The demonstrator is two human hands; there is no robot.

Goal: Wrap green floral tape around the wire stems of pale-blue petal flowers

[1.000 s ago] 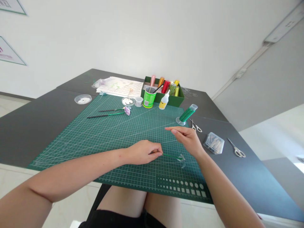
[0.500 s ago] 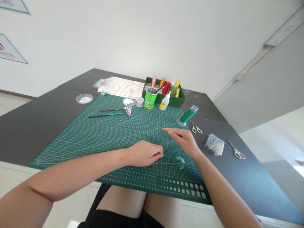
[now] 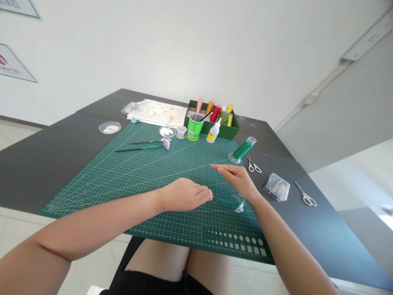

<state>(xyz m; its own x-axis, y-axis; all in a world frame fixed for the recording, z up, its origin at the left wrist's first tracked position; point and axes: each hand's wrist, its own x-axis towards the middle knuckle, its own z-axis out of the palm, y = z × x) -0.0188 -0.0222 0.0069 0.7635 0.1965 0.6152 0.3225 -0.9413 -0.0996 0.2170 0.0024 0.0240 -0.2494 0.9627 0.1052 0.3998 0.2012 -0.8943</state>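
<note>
My left hand (image 3: 186,194) rests on the green cutting mat (image 3: 129,176), fingers pinched shut on a thin green stem (image 3: 225,200). The stem runs to the right and ends in a small clear flower piece (image 3: 239,203) lying on the mat. My right hand (image 3: 237,179) hovers just behind that flower end, forefinger stretched to the left, the other fingers loosely curled; nothing shows in it.
A tilted green bead tube (image 3: 243,149) and white scissors (image 3: 253,164) lie right of my hand, with a clear box (image 3: 276,187) and more scissors (image 3: 303,195) beyond. At the back stand a green cup (image 3: 194,127), glue bottle (image 3: 213,131), green box of tubes (image 3: 227,130), small dishes and two finished stems (image 3: 141,146).
My left hand has slid the stem a little to the right, so the flower end now lies closer under my right wrist. The right hand has hardly moved.
</note>
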